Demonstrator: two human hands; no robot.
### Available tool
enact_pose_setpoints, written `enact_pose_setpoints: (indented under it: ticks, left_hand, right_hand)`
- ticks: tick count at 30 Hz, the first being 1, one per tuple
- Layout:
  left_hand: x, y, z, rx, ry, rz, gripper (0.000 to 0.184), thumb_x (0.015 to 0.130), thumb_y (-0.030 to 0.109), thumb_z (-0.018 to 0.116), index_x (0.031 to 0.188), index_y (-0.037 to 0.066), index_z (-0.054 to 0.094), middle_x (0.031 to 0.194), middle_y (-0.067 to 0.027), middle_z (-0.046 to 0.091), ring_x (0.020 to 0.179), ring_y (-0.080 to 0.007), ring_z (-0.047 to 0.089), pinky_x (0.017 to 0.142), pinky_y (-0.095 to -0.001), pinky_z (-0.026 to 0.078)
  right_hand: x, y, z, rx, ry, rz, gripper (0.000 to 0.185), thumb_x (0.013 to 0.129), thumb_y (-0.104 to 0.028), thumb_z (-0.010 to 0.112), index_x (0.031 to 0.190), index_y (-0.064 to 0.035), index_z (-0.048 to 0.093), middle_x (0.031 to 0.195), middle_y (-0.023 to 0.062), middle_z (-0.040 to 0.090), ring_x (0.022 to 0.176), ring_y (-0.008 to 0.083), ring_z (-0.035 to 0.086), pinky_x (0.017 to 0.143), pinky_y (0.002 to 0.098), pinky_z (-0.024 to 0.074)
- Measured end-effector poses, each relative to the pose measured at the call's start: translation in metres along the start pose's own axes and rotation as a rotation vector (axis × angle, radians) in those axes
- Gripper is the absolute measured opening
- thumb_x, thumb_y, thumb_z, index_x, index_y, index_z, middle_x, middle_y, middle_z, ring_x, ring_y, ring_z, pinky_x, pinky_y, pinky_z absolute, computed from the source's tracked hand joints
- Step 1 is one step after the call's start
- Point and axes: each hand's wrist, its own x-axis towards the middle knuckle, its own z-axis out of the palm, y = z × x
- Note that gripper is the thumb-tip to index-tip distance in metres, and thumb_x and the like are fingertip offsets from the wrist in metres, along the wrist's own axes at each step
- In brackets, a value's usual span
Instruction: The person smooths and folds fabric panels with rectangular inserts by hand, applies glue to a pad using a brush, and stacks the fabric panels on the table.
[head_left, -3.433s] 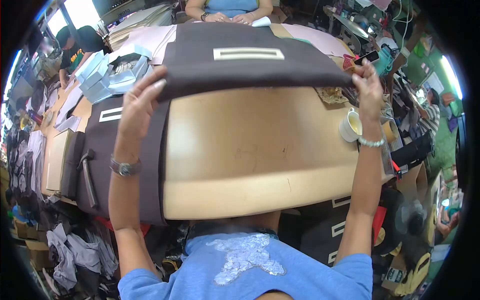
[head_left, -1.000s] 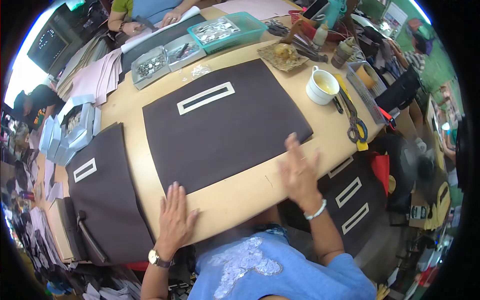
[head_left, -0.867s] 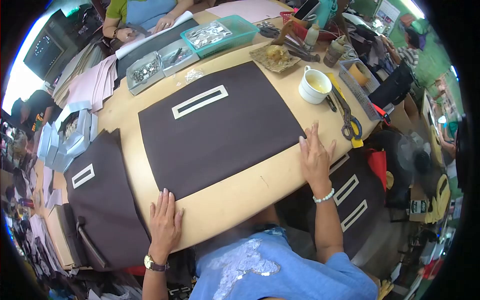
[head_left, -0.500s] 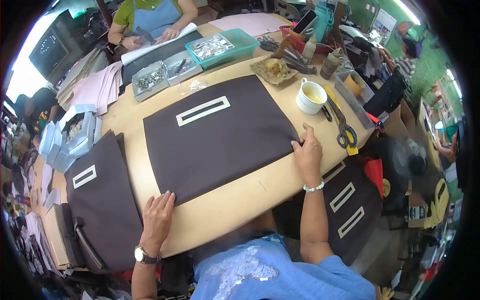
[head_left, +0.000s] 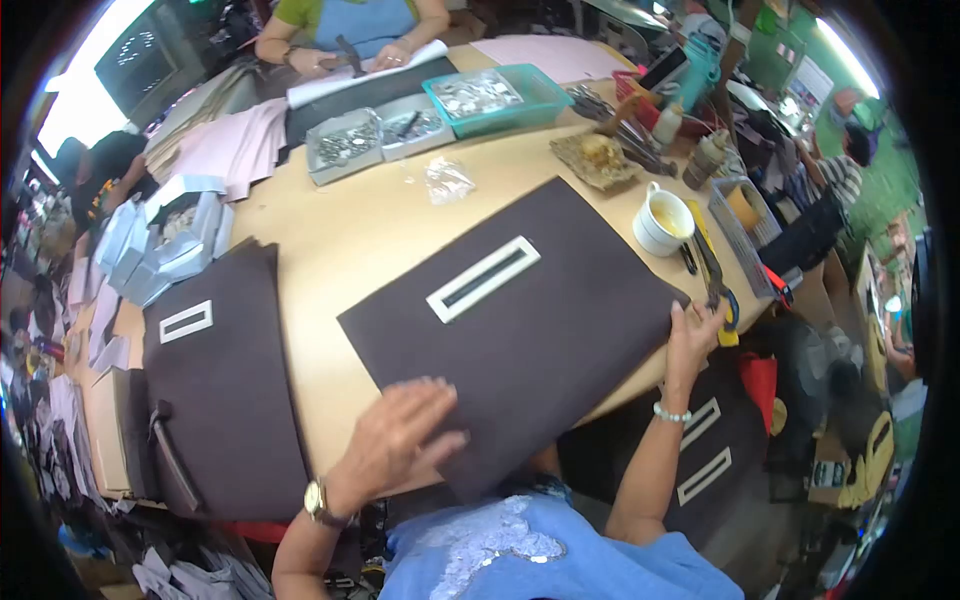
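A dark brown panel (head_left: 560,330) lies at a slant on the table, its near corner hanging past the front edge toward the blue shirt. Near its upper left is a cream rectangular frame (head_left: 484,280) around a dark slot. My right hand (head_left: 692,335) pinches the panel's right corner, close to the scissors (head_left: 716,290). My left hand (head_left: 400,435), slightly blurred, is over the panel's lower left edge with its fingers apart; whether it touches the panel is unclear. Another dark panel (head_left: 225,400) with a cream frame lies at the left, a hammer (head_left: 173,460) on it.
A white cup (head_left: 662,222) stands beyond the panel's right side, near a grey basket (head_left: 742,235). Small-parts trays (head_left: 345,147) and a teal basket (head_left: 545,97) line the back. Across the table, a co-worker's hands hold a tool over white material. Light blue boxes (head_left: 165,245) sit at the left.
The panel has turned and shifted right, its near corner now past the table edge. My right hand moved right with its corner; my left hand let go of the near left corner and moved right.
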Motion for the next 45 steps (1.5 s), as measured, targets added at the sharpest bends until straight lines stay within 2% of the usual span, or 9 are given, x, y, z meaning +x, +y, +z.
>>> enact_pose_setpoints:
  ticks: [5, 11, 12, 17, 22, 25, 35, 44, 45]
  left_hand:
    - [0.043, -0.06, -0.006, 0.475, 0.208, -0.175, 0.046, 0.077, 0.025, 0.069, 0.113, -0.002, 0.056, 0.117, -0.0186, 0.056, 0.112, -0.0341, 0.051, 0.092, -0.0418, 0.043]
    - [0.047, -0.113, 0.013, 0.284, 0.149, -0.496, 0.037, 0.076, 0.024, 0.07, 0.099, -0.003, 0.06, 0.11, -0.0174, 0.058, 0.105, -0.0324, 0.054, 0.088, -0.0394, 0.044]
    - [0.043, -0.119, 0.025, 0.272, 0.384, -0.406, 0.029, 0.073, 0.019, 0.072, 0.09, -0.001, 0.06, 0.105, -0.016, 0.059, 0.1, -0.031, 0.056, 0.086, -0.039, 0.045]
    - [0.037, -0.118, 0.037, 0.009, 0.475, -0.424, 0.017, 0.069, 0.007, 0.07, 0.08, 0.002, 0.058, 0.091, -0.0124, 0.061, 0.087, -0.0287, 0.058, 0.074, -0.0367, 0.048]
    - [0.041, -0.096, 0.024, -0.234, 0.376, -0.572, 0.015, 0.073, 0.002, 0.062, 0.087, 0.002, 0.057, 0.08, -0.013, 0.062, 0.073, -0.0268, 0.061, 0.066, -0.034, 0.048]
    - [0.042, -0.095, 0.025, -0.396, 0.408, -0.591, 0.018, 0.075, 0.0, 0.058, 0.094, 0.001, 0.056, 0.083, -0.0145, 0.063, 0.077, -0.0261, 0.062, 0.07, -0.0325, 0.048]
    - [0.032, -0.109, 0.019, -0.631, 0.047, -0.464, 0.052, 0.081, -0.003, 0.049, 0.132, 0.005, 0.046, 0.116, -0.0174, 0.059, 0.109, -0.0235, 0.055, 0.096, -0.0314, 0.04]
    - [0.036, -0.098, 0.021, -0.492, 0.273, -0.485, 0.058, 0.081, 0.007, 0.056, 0.136, 0.006, 0.038, 0.109, -0.0262, 0.059, 0.101, -0.0367, 0.059, 0.087, -0.0386, 0.045]
    - [0.036, -0.098, 0.021, -0.489, 0.271, -0.489, 0.058, 0.08, 0.007, 0.055, 0.135, 0.005, 0.039, 0.109, -0.0263, 0.059, 0.101, -0.037, 0.059, 0.087, -0.0388, 0.045]
  right_hand:
    - [-0.025, -0.007, 0.01, 0.136, 0.088, -0.11, 0.082, 0.085, -0.001, 0.058, 0.146, -0.0076, 0.003, 0.132, 0.0215, 0.04, 0.1, 0.0299, 0.056, 0.08, 0.0353, 0.0483]
    - [-0.025, -0.013, 0.006, 0.083, 0.034, -0.06, 0.083, 0.085, 0.001, 0.057, 0.146, -0.0095, 0.002, 0.133, 0.0225, 0.04, 0.093, 0.0273, 0.059, 0.08, 0.0349, 0.048]
    - [-0.027, -0.02, 0.007, -0.02, 0.084, -0.129, 0.084, 0.084, 0.0, 0.057, 0.146, -0.0099, 0.002, 0.121, 0.0224, 0.049, 0.087, 0.0253, 0.06, 0.079, 0.0354, 0.0477]
    - [-0.036, -0.035, -0.004, -0.096, -0.131, 0.085, 0.083, 0.083, -0.004, 0.06, 0.146, -0.0091, 0.005, 0.084, 0.0161, 0.059, 0.08, 0.024, 0.058, 0.077, 0.0351, 0.0454]
    - [-0.049, -0.034, 0.014, -0.123, -0.049, -0.043, 0.08, 0.083, 0.0, 0.057, 0.146, -0.0072, 0.007, 0.08, 0.0175, 0.057, 0.079, 0.0266, 0.057, 0.079, 0.0361, 0.0436]
    - [-0.052, -0.038, 0.013, -0.07, -0.038, -0.007, 0.076, 0.084, 0.005, 0.053, 0.145, -0.0061, 0.01, 0.103, 0.0271, 0.057, 0.095, 0.0314, 0.057, 0.087, 0.0357, 0.0414]
    - [-0.038, -0.027, 0.003, 0.037, -0.057, 0.016, 0.075, 0.085, 0.005, 0.052, 0.145, -0.0051, 0.009, 0.092, 0.0215, 0.059, 0.089, 0.027, 0.058, 0.083, 0.0345, 0.0446]
    - [-0.06, -0.047, 0.017, -0.198, 0.0, -0.037, 0.073, 0.086, -0.004, 0.055, 0.145, -0.0065, 0.011, 0.143, 0.0274, 0.028, 0.115, 0.0437, 0.049, 0.098, 0.0432, 0.0382]
    - [-0.06, -0.042, 0.018, -0.166, 0.025, -0.092, 0.073, 0.087, -0.005, 0.055, 0.145, -0.0072, 0.011, 0.134, 0.031, 0.035, 0.113, 0.045, 0.049, 0.097, 0.0439, 0.0382]
